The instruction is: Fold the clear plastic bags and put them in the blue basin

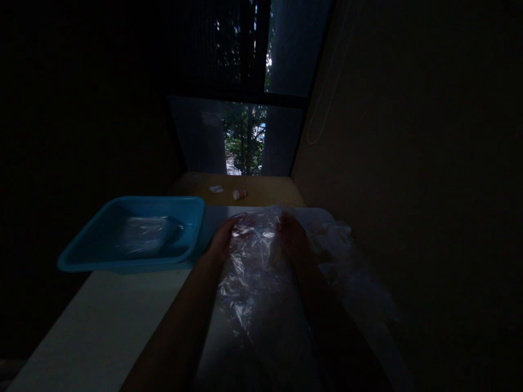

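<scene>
Dim light, detail poor. Left hand (223, 238) and right hand (292, 237) set a little apart at the far end of a clear crinkled plastic bag (253, 283), itself flat on the white tabletop (102, 321) and trailing back between the forearms. Left grip: fingers curled close over the bag's far left corner, apparently pinching the film. Right grip: veiled by the film, so how far closed cannot be told; touching the bag at least. Hands spread at opposite corners, probably to keep the limp film stretched and its edge findable, with the tabletop taking the slack. Just right of the right grip, a loose heap of more clear plastic (335, 234). Left of the left grip, near but apart, a shallow blue plastic tray (122, 267) with a flattened piece of clear film (143, 235) inside. Beyond both grips, well apart, a small red-and-white cup (239, 194) on its side and a white scrap (216, 189) before a dark window (245, 136).
</scene>
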The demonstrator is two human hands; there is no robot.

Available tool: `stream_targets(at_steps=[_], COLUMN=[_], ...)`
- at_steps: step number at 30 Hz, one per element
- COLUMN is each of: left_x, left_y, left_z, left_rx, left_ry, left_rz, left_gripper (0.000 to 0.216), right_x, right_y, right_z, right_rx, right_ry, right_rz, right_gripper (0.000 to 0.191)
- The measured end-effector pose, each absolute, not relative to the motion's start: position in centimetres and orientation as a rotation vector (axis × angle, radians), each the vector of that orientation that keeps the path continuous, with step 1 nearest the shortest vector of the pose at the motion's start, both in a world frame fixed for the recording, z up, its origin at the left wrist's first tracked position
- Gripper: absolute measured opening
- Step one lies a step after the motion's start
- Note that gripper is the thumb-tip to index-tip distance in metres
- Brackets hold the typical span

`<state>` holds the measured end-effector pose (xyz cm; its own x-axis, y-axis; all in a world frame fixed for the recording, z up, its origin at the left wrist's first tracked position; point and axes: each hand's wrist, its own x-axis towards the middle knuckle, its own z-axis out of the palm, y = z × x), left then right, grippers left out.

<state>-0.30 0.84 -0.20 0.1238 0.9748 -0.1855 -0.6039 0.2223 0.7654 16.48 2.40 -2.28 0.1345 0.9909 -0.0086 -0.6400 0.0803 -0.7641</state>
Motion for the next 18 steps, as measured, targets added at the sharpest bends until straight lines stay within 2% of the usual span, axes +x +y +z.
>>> stream_targets(at_steps=[18], left_x=[-0.33], left_y=[0.83], left_z=[-0.19], left_rx=[0.585], left_ry=[0.769], left_rz=[1.238], left_gripper=[0.021], right_x=[16.43], right_y=[2.02], right_z=[-1.76], right_rx=[-0.681], right_ry=[-0.658], right_rz=[1.338], right_gripper=[0.011])
